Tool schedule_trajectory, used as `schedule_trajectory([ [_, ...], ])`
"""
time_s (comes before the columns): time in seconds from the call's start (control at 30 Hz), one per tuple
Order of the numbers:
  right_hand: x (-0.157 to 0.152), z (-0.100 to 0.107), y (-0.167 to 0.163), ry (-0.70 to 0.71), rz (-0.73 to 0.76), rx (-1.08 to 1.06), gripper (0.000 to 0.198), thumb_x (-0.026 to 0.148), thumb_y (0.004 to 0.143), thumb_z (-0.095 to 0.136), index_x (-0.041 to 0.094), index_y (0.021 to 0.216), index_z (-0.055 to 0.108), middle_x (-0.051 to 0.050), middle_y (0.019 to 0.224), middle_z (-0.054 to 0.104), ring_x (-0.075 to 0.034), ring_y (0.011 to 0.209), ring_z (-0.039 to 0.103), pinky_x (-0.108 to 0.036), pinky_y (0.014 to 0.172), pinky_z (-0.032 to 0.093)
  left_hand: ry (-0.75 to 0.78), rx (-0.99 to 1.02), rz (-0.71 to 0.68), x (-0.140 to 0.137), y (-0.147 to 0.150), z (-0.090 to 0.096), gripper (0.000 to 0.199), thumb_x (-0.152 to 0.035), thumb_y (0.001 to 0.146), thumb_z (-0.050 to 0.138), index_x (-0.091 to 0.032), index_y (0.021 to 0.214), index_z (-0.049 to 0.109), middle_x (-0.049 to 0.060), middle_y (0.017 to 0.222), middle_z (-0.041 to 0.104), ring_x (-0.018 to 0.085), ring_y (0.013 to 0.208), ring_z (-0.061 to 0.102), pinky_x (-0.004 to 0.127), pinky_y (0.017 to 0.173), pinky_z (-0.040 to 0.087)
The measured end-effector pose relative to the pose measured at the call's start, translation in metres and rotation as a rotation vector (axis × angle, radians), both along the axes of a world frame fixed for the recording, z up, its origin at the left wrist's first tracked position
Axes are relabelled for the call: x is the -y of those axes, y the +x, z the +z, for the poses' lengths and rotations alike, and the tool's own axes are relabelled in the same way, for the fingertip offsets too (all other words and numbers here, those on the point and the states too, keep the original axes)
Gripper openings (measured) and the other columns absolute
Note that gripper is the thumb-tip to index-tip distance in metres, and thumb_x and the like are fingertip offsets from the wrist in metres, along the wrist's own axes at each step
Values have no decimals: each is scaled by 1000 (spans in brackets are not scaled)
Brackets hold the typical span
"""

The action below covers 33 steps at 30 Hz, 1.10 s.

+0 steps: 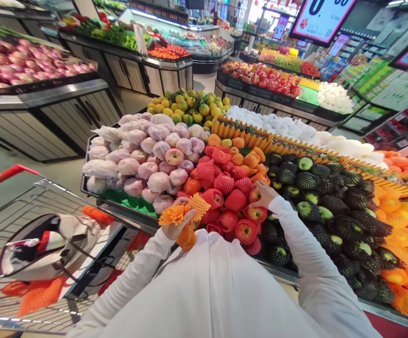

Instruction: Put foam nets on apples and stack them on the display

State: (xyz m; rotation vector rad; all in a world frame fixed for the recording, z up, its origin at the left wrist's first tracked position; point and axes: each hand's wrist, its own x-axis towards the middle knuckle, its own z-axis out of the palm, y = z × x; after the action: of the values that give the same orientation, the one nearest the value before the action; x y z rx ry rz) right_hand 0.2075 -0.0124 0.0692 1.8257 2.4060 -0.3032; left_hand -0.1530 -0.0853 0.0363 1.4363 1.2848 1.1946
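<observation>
Orange nets [197, 206] in left hand [176, 226], right hand [266, 194] gripping apple [253, 194] (reddish)

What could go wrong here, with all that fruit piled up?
The right hand is at an apple beside the stacked red nets; shifting it might set neighbours rolling. The left hand holds several orange nets bunched together, so one could slip out. The bag in the cart gapes open, so something might spill if the cart were jolted.
</observation>
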Motion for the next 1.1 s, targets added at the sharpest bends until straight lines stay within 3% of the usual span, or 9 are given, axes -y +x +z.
schedule_trajectory([
  [0.1, 10, -11, 7, 65, -11, -63, 86, 51, 63, 80, 9, 130, 45, -19, 131, 51, -32, 122, 50, -44, 105, 39, -74, 65, -54, 12, 7, 6, 28, -43, 77, 59, -20, 91, 51, 2, 84, 58, 17, 78, 60, 34, 75, 52],
  [0.2, 29, -17, 3, 280, -93, -232, 93, 54, 62, 79, 8, 135, 43, -24, 140, 43, -39, 131, 40, -54, 110, 32, -175, 175, -129, 26, 13, 11, 31, -44, 78, 62, -19, 93, 52, 0, 79, 57, 14, 62, 56, 28, 58, 50],
  [0.33, 68, -3, -33, 487, -123, -768, 53, 45, 79, 70, 20, 123, 55, -15, 135, 51, -31, 130, 45, -53, 113, 31, -256, 340, -195, 44, 26, 16, 35, -44, 75, 70, -17, 89, 52, 0, 79, 58, 11, 63, 56, 23, 57, 48],
  [0.47, 100, 20, -82, -109, 131, -1415, 40, 37, 93, 54, 24, 131, 50, -12, 135, 53, -24, 127, 51, -46, 108, 40, -413, 601, -376, 52, 49, 21, 42, -50, 73, 70, -17, 88, 50, -2, 67, 54, 7, 48, 48, 18, 43, 38],
  [0.57, 110, 27, -97, -379, 186, -1529, 46, 33, 83, 70, 24, 125, 53, -8, 120, 62, -18, 108, 61, -36, 96, 49, -464, 652, -457, 52, 65, 30, 43, -52, 73, 69, -17, 89, 50, -3, 63, 51, 6, 42, 41, 17, 37, 30],
  [0.7, 117, 26, -82, -589, 40, -1526, 28, 29, 71, 80, 19, 90, 62, -1, 88, 67, -12, 76, 62, -25, 73, 51, -531, 649, -435, 57, 76, 45, 47, -50, 65, 72, -17, 92, 53, -3, 63, 49, 4, 40, 34, 18, 35, 23],
  [0.77, 121, 24, -70, -630, -74, -1604, 29, 34, 69, 81, 18, 79, 60, 0, 76, 64, -11, 66, 60, -24, 64, 50, -585, 686, -438, 63, 80, 48, 48, -47, 63, 72, -17, 96, 55, -4, 62, 49, 3, 38, 31, 18, 35, 19],
  [0.9, 127, 22, -55, -477, -340, -1877, 41, 49, 65, 81, 20, 76, 53, 3, 67, 58, -9, 53, 54, -21, 50, 46, -681, 759, -450, 74, 97, 40, 52, -42, 59, 75, -17, 100, 54, -2, 67, 56, 2, 37, 33, 18, 35, 18],
  [1.1, 138, 6, -42, -570, -399, -1860, 42, 53, 73, 73, 23, 86, 47, 7, 59, 55, -5, 29, 35, -18, 26, 22, -738, 704, -331, 81, 136, 13, 52, -46, 53, 78, -15, 85, 51, -5, 59, 52, 3, 36, 35, 18, 35, 23],
])
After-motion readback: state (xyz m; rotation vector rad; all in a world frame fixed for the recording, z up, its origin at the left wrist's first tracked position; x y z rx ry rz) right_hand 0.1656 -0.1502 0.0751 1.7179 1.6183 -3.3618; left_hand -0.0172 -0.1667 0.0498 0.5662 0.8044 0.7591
